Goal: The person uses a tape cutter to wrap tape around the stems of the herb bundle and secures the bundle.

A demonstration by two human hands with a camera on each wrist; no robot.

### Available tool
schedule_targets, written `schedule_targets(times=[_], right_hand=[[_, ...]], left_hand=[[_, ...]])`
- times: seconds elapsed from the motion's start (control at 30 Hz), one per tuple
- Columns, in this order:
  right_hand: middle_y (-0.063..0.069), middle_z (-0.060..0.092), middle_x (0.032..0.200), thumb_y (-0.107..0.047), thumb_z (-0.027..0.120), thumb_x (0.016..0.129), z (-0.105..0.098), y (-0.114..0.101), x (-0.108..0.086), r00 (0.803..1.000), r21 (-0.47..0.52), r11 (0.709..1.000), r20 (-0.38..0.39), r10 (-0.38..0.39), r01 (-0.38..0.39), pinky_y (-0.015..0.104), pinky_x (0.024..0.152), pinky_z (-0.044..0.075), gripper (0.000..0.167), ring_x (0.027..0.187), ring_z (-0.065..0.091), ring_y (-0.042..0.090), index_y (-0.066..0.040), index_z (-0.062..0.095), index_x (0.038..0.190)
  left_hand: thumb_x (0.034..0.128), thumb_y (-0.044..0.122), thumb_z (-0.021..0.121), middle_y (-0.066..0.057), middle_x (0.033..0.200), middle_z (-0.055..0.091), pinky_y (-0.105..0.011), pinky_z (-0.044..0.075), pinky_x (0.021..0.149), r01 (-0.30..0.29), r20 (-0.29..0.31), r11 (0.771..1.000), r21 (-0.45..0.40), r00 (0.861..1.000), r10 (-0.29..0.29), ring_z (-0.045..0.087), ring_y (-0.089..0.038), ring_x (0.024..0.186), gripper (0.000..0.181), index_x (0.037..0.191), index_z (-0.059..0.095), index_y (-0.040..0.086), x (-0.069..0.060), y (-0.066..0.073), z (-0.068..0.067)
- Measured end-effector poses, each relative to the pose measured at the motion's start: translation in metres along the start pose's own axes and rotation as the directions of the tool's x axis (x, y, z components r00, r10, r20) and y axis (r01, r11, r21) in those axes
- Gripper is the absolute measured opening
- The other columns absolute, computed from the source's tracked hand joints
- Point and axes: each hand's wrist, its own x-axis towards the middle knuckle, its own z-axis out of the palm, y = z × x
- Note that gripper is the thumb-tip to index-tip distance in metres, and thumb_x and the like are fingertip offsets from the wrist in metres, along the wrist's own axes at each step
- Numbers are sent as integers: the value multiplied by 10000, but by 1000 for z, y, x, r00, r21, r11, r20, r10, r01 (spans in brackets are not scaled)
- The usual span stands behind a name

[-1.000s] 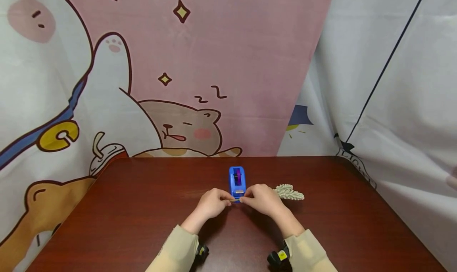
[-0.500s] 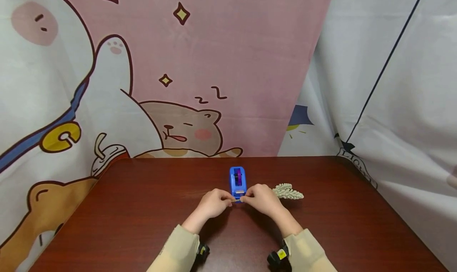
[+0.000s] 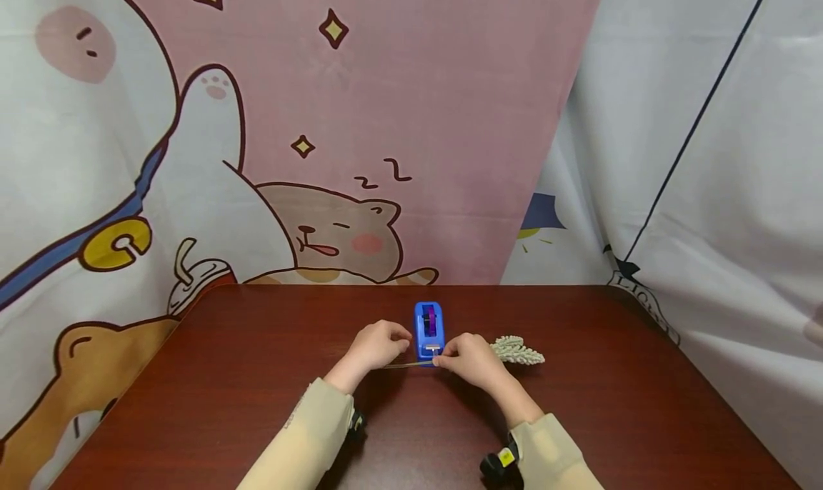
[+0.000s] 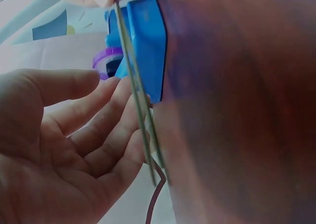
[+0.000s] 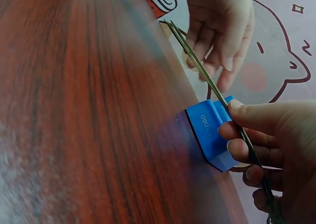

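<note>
My right hand (image 3: 474,360) pinches a bundle of thin stems (image 5: 202,68) between thumb and fingers. Pale green, wheat-like heads (image 3: 516,350) stick out on the far side of that hand. The stems point leftward, in front of a blue tape dispenser (image 3: 429,333) with a purple core. My left hand (image 3: 378,346) is just left of the dispenser, near the free stem ends. In the left wrist view, its thumb and fingers (image 4: 91,125) stand apart and pinch nothing. The stems (image 4: 134,80) cross in front of its fingertips; whether they touch cannot be told.
A dark red-brown wooden table (image 3: 257,404) carries the dispenser. Behind it hangs a cloth (image 3: 450,118) with cartoon animals; a white cloth (image 3: 707,190) hangs at the right. Black cameras (image 3: 498,464) are strapped to both wrists.
My left hand has let go of the stems and moved a little left and away, uncovering their ends. My right hand keeps its pinch in about the same place.
</note>
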Motion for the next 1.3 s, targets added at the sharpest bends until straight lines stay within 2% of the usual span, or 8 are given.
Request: schedule_targets(times=[0.2, 0.43, 0.63, 0.8, 1.0, 1.3], right_hand=[[-85, 535, 579, -286, 767, 828, 3, 5, -1, 1000, 24, 999, 6, 23, -23, 271, 486, 387, 228, 536, 459, 91, -139, 696, 669], [-97, 528, 565, -292, 765, 831, 6, 8, -2, 1000, 27, 999, 2, 17, -17, 258, 475, 373, 242, 521, 445, 78, -144, 694, 653], [-113, 551, 576, -289, 770, 823, 7, 9, -1, 1000, 33, 999, -6, -24, 25, 255, 465, 366, 223, 517, 435, 65, -155, 709, 655], [-115, 564, 587, -289, 769, 824, 7, 9, 0, 1000, 32, 999, -1, -21, 21, 259, 471, 375, 211, 522, 442, 66, -155, 721, 668], [-106, 561, 584, -283, 767, 829, 6, 9, 0, 1000, 35, 999, 4, -15, 15, 262, 472, 380, 212, 522, 447, 73, -152, 719, 669], [-95, 555, 575, -255, 763, 835, 4, 9, 2, 1000, 68, 997, 3, -21, 21, 260, 467, 382, 214, 514, 449, 78, -123, 720, 673]], left_hand=[[885, 177, 679, -61, 953, 706, -404, 507, 743, 12, -26, 1000, -20, 1000, -12, 645, -214, 852, 267, 1127, 714, 71, 20, -1, 2], [889, 216, 693, -35, 766, 648, -294, 460, 533, 68, -22, 987, -148, 997, -72, 591, -128, 593, 404, 1273, 642, 100, 37, -7, 16], [910, 251, 682, -36, 763, 612, -287, 471, 534, 127, -5, 961, -247, 991, -133, 575, -167, 605, 460, 1345, 591, 131, 42, -12, 26], [917, 252, 679, -42, 733, 601, -292, 480, 529, 153, 2, 936, -316, 987, -161, 582, -213, 603, 487, 1383, 559, 173, 44, -17, 31], [902, 222, 698, -47, 743, 593, -292, 479, 523, 131, -18, 937, -323, 989, -145, 533, -154, 574, 515, 1395, 549, 202, 45, -20, 34], [889, 216, 714, -56, 802, 594, -294, 479, 534, 155, -35, 931, -329, 984, -177, 531, -170, 629, 500, 1369, 576, 227, 47, -17, 33]])
